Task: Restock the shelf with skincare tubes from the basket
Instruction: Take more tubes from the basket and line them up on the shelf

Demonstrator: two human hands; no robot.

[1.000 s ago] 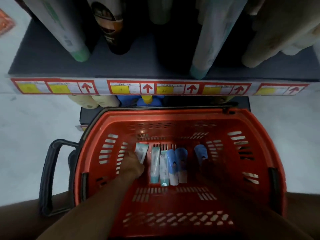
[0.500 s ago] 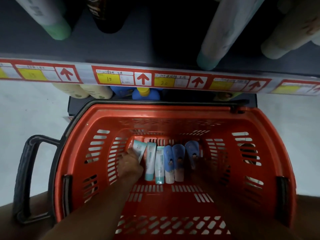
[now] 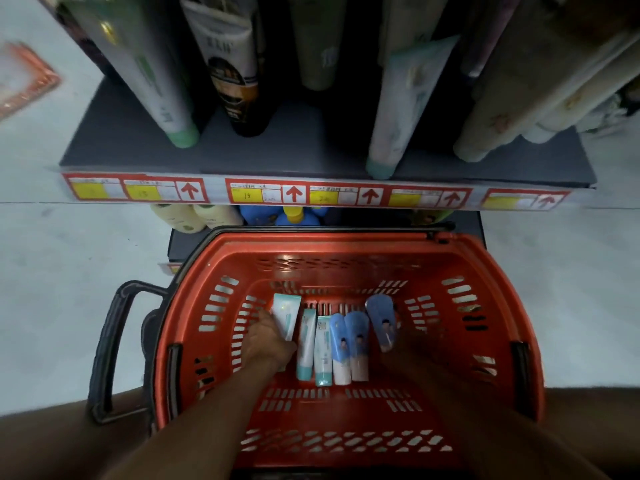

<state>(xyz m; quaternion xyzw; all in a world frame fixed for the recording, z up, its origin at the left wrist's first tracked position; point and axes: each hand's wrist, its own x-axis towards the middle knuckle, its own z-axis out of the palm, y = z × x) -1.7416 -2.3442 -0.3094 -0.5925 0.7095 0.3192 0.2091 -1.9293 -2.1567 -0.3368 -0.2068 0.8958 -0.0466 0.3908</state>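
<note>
Right hand (image 3: pixel 403 355) is dark and motion-blurred, low in the red basket (image 3: pixel 485 271); it sits at the cap end of the blue tube (image 3: pixel 380 320) on the right, which is lifted and tilted off the row, but can't tell if the fingers grip it or are spread. Left hand (image 3: pixel 266 341) is clearer: fingers wrapped round the leftmost white-teal tube (image 3: pixel 286 315), covering its lower half, top end raised. Both forearms cut off at the bottom edge. Shelf (image 3: pixel 277 150) above: stock on it is blurred, tops out of frame, labels unreadable. Price strip (image 3: pixel 294 194) has yellow tags and red arrows, figures mostly illegible.

Tubes lie side by side on the basket floor, long axis pointing toward the shelf: two white-teal tubes (image 3: pixel 313 344) with teal caps toward the camera, then two blue-and-white tubes (image 3: pixel 348 344) touching them, flat crimped ends toward the shelf. Basket's black handle (image 3: pixel 110 341) hangs out to the left over the pale floor (image 3: pixel 69 271)
</note>
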